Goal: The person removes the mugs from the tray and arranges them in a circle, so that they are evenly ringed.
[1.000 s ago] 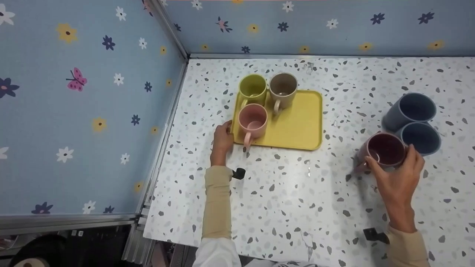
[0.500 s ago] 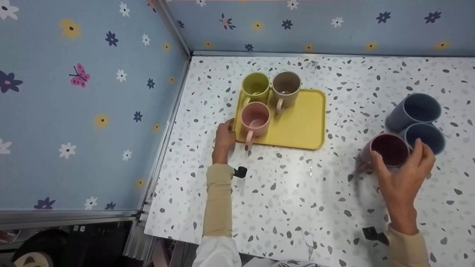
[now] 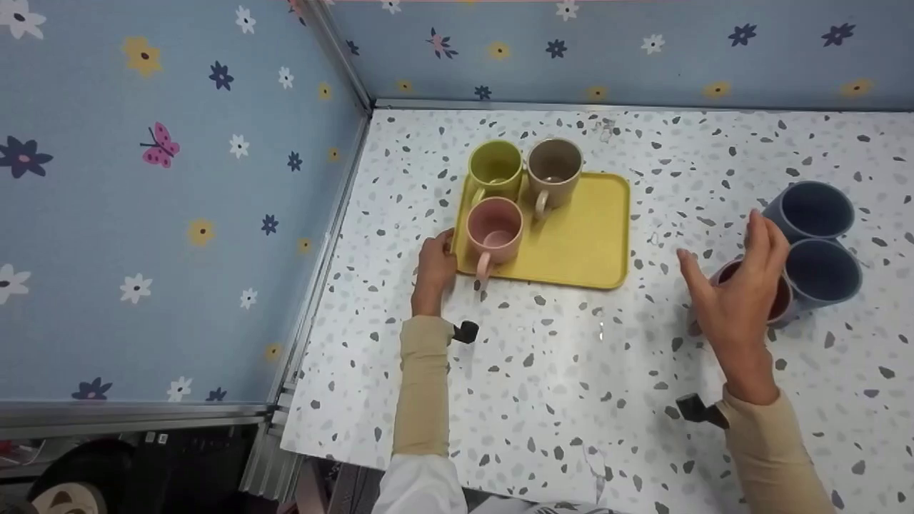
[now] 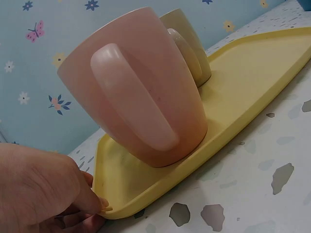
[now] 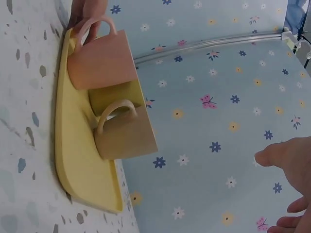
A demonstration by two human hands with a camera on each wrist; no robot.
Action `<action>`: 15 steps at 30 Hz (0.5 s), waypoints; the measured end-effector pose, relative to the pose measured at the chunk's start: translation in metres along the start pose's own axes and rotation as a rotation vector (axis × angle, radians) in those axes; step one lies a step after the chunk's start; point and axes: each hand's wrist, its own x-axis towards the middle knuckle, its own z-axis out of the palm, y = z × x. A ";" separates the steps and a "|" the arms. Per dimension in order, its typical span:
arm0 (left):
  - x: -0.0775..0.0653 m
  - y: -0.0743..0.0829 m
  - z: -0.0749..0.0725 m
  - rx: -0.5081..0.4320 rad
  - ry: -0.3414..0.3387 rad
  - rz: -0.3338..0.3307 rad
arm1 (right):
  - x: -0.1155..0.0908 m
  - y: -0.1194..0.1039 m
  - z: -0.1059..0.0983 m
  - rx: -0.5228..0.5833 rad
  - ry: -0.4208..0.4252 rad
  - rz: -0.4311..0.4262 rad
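My left hand (image 3: 435,268) holds the left front corner of a yellow tray (image 3: 578,243), fingertips at its rim in the left wrist view. On the tray stand a pink mug (image 3: 500,246), a yellow-green mug (image 3: 496,160) and a beige-brown mug (image 3: 555,189), handles facing the front. Over to the right, my right hand (image 3: 742,300) is spread above a dark red mug (image 3: 783,303), partly covering it. Nothing lies between its thumb and fingers (image 5: 291,162) in the right wrist view. The red mug stands close beside two blue mugs, the rear (image 3: 817,210) and front one (image 3: 825,271).
The speckled white tabletop (image 3: 528,385) carries everything. Flowered blue panels stand along its left side (image 3: 178,214) and back (image 3: 621,64), with a metal rail at their foot. Dark equipment (image 3: 164,457) lies below the table at the lower left.
My right hand has let go of the dark red mug's rim, risen and shifted left over it. That mug stays by the blue ones. The left hand keeps its place at the tray.
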 end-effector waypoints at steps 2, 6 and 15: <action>0.000 0.000 0.000 -0.001 -0.002 -0.009 | 0.005 -0.005 0.006 0.011 -0.018 -0.003; -0.001 0.002 -0.001 -0.003 -0.022 -0.033 | 0.014 -0.017 0.020 0.051 -0.053 0.017; -0.004 0.003 0.001 -0.016 -0.011 -0.031 | 0.029 -0.030 0.059 0.156 -0.167 0.062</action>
